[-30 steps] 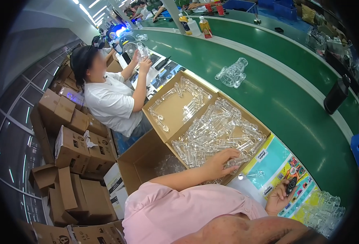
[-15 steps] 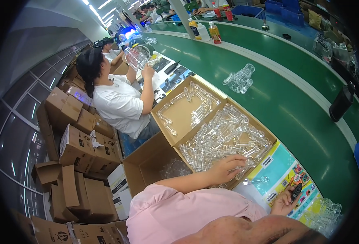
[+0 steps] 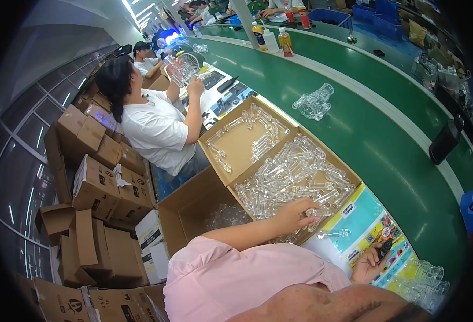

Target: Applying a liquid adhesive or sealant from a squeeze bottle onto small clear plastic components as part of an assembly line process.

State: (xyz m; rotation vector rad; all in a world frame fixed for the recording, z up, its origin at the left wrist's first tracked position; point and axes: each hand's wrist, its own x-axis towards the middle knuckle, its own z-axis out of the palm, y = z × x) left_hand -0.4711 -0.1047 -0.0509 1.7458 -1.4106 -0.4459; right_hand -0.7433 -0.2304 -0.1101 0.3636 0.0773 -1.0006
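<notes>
My left hand (image 3: 295, 216) is at the near edge of a shallow cardboard tray (image 3: 354, 177) heaped with clear plastic tube-shaped parts (image 3: 279, 185). Its fingers are closed on one clear tube part (image 3: 312, 212). At the lower right, my right hand (image 3: 366, 265) grips a small black hand tool (image 3: 385, 249) whose exact kind I cannot make out. Between the hands, a single clear tube part (image 3: 334, 234) lies on the printed sheet (image 3: 354, 236). Several bulky clear plastic pieces (image 3: 421, 284) stand beyond my right hand.
A second tray (image 3: 228, 142) with fewer clear parts adjoins the first. Below it stands an open carton (image 3: 188, 206). The green conveyor belt (image 3: 376, 129) carries a clear assembly (image 3: 315, 102). A co-worker in white (image 3: 153, 123) sits at the far left, with cartons (image 3: 97, 185) stacked behind.
My left hand has shifted slightly left and up, and the clear tube part shows in its fingers. The right hand keeps its grip on the black tool. The whole view has tilted slightly.
</notes>
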